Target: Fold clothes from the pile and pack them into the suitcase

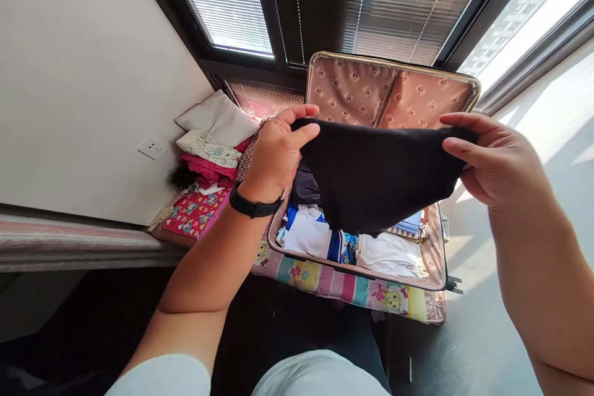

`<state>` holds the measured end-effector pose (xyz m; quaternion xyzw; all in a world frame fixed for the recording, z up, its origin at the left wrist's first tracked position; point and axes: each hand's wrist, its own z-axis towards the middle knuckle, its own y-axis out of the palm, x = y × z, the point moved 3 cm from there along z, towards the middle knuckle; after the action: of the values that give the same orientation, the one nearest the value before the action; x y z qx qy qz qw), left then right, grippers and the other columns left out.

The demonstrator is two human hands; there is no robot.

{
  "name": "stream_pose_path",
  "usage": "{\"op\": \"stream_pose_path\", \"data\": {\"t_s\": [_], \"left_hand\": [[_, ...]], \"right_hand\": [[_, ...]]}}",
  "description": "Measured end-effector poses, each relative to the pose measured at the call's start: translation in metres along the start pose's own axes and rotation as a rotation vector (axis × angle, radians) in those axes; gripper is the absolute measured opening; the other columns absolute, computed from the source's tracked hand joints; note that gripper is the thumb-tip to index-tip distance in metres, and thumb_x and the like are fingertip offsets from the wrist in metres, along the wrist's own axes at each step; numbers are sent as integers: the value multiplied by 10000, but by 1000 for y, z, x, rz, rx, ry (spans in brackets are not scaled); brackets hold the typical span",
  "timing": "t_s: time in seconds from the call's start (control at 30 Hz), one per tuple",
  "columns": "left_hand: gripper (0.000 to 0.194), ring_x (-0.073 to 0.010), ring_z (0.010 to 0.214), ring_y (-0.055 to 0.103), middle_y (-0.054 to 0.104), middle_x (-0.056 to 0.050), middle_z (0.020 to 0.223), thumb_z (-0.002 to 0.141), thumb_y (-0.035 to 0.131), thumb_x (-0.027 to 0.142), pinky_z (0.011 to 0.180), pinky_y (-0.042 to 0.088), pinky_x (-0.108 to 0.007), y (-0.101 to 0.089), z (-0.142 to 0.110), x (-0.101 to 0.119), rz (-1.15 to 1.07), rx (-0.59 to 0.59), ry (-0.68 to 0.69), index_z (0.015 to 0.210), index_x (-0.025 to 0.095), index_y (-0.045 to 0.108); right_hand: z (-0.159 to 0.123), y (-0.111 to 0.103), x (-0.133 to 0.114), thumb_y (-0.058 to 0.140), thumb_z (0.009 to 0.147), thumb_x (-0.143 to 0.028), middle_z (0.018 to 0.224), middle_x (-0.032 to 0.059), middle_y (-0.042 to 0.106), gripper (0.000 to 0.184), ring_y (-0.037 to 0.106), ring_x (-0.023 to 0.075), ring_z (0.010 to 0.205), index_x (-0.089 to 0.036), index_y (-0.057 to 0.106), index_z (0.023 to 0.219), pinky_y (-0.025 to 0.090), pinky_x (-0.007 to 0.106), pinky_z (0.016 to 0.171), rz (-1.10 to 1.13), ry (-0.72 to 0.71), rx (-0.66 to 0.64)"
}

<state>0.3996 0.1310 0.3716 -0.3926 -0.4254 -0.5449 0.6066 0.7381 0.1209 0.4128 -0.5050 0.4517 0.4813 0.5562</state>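
Observation:
A piece of black cloth (380,173), perhaps a garment, is stretched between my two hands above an open suitcase (440,260). My left hand (281,148), with a black band on its wrist, pinches one upper corner between thumb and fingers. At the opposite corner my right hand (487,158) grips the fabric the same way. The cloth hangs down and hides part of the suitcase. Below it lie folded clothes: a white and blue garment (306,232), a white garment (387,253) and a dark one (305,187). The raised lid (352,90) has a pink-brown patterned lining.
The suitcase rests on a colourful cartoon-print mat (306,275). To the left are a pale cushion (218,117), piled fabrics (208,151) and a red printed cloth (197,213) beside a white wall (69,74). Windows with blinds (371,6) stand behind the lid.

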Motion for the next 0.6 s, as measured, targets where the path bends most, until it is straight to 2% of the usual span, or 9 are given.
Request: {"op": "stream_pose_path", "data": {"t_s": [0.07, 0.13, 0.2, 0.27, 0.33, 0.37, 0.43, 0.5, 0.6], "left_hand": [[396, -205, 939, 729, 752, -32, 1076, 864, 765, 208, 908, 610, -390, -1, 3, 20, -19, -122, -12, 1260, 229, 756], [409, -219, 939, 721, 756, -32, 1038, 823, 796, 176, 907, 596, -387, 1, 5, 38, 106, -259, -23, 1230, 215, 780], [322, -232, 894, 718, 740, -22, 920, 792, 829, 177, 883, 590, -382, 4, 6, 48, 276, -342, -31, 1111, 214, 812], [199, -234, 824, 709, 696, -4, 797, 758, 872, 217, 851, 588, -373, 8, 6, 50, 390, -388, 7, 948, 235, 818], [167, -235, 762, 685, 643, 10, 713, 695, 923, 250, 853, 584, -381, 11, 4, 47, 488, -474, 72, 799, 256, 793], [167, -237, 746, 670, 620, 10, 692, 678, 931, 249, 874, 580, -395, 11, 3, 44, 548, -528, 103, 742, 260, 777], [157, -250, 760, 651, 593, -4, 695, 713, 901, 243, 934, 562, -436, 7, 2, 41, 684, -574, 161, 675, 255, 749], [160, -276, 863, 658, 619, -41, 791, 815, 828, 253, 994, 536, -475, -3, 3, 43, 810, -497, 246, 681, 238, 742], [110, -308, 1125, 638, 686, -107, 1105, 913, 740, 242, 1099, 487, -503, -23, 7, 52, 871, -286, 398, 809, 209, 750]], "right_hand": [[-5, -3, -11, 958, 699, -406, 1003, 37, 791, 525, 711, 221, 812, -323, 795, 1191, 571, 362, 711, -172, -80, -77], [-14, 0, -19, 989, 658, -449, 1057, 56, 792, 647, 710, 242, 836, -322, 777, 1256, 565, 363, 695, -436, -175, -198], [-25, 8, -22, 1010, 606, -467, 1019, 70, 773, 673, 680, 235, 780, -289, 781, 1214, 531, 348, 643, -740, -285, -311], [-35, 17, -19, 957, 668, -459, 888, 60, 717, 456, 604, 193, 668, -255, 783, 1037, 466, 326, 586, -1028, -386, -393], [-39, 23, -18, 819, 802, -420, 768, 43, 628, 205, 519, 165, 593, -241, 720, 818, 420, 325, 570, -1234, -474, -402], [-40, 24, -20, 755, 845, -399, 749, 46, 604, 208, 511, 170, 595, -241, 675, 737, 426, 335, 584, -1287, -520, -378], [-39, 27, -27, 695, 883, -404, 812, 76, 641, 273, 578, 211, 688, -245, 634, 669, 489, 382, 670, -1260, -605, -302], [-41, 34, -36, 682, 903, -442, 917, 92, 707, 278, 648, 250, 814, -251, 674, 701, 536, 426, 778, -1113, -613, -236], [-51, 57, -37, 682, 948, -514, 769, 36, 707, 342, 665, 219, 709, -245, 730, 742, 550, 370, 696, -779, -363, -296]]}}
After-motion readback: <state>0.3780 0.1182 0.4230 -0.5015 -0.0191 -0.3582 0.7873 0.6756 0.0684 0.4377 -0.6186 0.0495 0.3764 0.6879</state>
